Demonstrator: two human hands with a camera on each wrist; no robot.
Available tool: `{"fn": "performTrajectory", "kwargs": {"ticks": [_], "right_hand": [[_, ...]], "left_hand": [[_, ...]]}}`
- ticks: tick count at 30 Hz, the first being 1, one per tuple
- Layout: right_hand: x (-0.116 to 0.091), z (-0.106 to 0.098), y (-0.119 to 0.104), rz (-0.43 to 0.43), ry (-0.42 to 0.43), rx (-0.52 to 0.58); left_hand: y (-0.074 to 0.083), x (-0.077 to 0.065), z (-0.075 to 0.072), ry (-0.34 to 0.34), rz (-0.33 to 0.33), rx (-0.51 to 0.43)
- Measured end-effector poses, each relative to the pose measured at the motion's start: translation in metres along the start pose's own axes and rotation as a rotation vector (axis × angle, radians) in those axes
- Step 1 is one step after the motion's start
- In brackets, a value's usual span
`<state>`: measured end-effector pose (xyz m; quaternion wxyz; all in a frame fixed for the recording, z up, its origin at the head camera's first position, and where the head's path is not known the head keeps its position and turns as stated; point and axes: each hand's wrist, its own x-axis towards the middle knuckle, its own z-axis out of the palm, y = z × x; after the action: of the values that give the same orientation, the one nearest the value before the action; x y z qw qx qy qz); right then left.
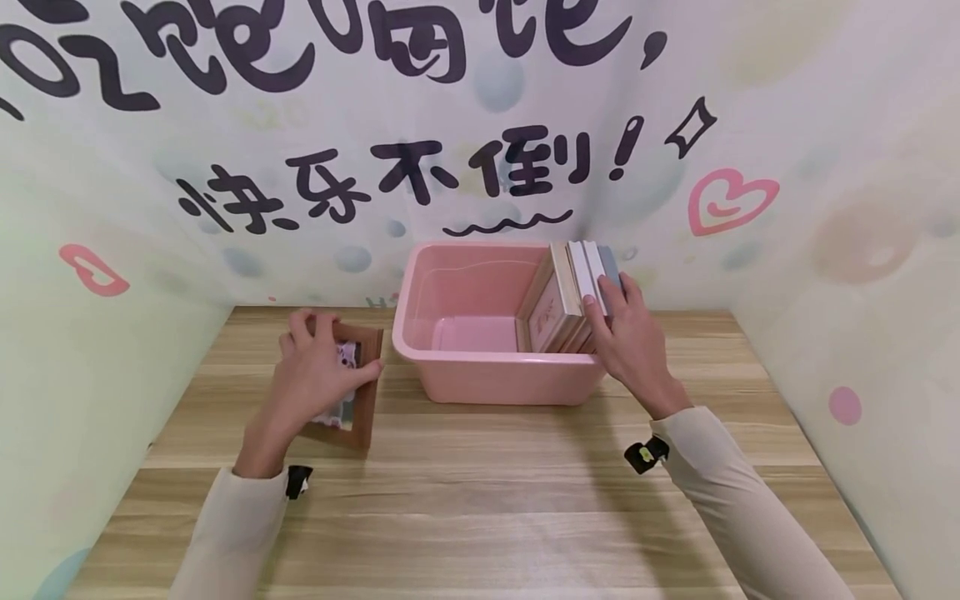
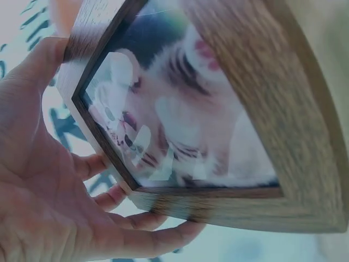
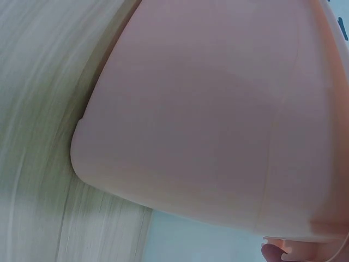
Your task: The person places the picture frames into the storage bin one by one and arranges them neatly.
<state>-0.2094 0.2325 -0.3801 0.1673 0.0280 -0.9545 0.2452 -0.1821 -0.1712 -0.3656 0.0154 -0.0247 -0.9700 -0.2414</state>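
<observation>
My left hand (image 1: 311,379) grips a brown wooden picture frame (image 1: 365,400) by its edges, left of the pink plastic bin (image 1: 510,382). In the left wrist view, the frame's photo (image 2: 169,120) shows a pale striped cat; the thumb is on one edge and the fingers are on another. My right hand (image 1: 633,342) is at the bin's right end, thumb and fingers around the upper edges of white picture frames (image 1: 587,262). A blue-grey one (image 1: 609,262) stands beside them, and a beige picture frame (image 1: 551,308) leans at the left of the row. Their lower parts are hidden.
The bin stands on a wood-grain table (image 1: 480,500) near the back wall sheet (image 1: 360,167), which carries black lettering. The bin's left part shows its bare floor. Side sheets flank the table. The right wrist view mostly shows the bin's outer wall (image 3: 207,120).
</observation>
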Motion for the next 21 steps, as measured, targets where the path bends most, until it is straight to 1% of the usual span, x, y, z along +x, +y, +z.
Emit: {"fn": "performTrajectory", "kwargs": {"ticks": [4,12,16,21], "right_hand": [[0.0,0.0,0.002,-0.006,0.004,-0.007],[0.001,-0.001,0.003,-0.004,0.012,-0.006],[0.001,-0.001,0.003,-0.005,0.01,-0.007],[0.0,-0.002,0.003,-0.003,-0.004,0.0]], "left_hand": [[0.019,0.009,-0.015,0.054,0.06,-0.011],[0.054,0.025,-0.042,0.129,0.163,-0.031],[0.072,0.033,-0.053,0.171,0.226,-0.048],[0.095,0.045,-0.064,0.17,0.286,-0.06]]}}
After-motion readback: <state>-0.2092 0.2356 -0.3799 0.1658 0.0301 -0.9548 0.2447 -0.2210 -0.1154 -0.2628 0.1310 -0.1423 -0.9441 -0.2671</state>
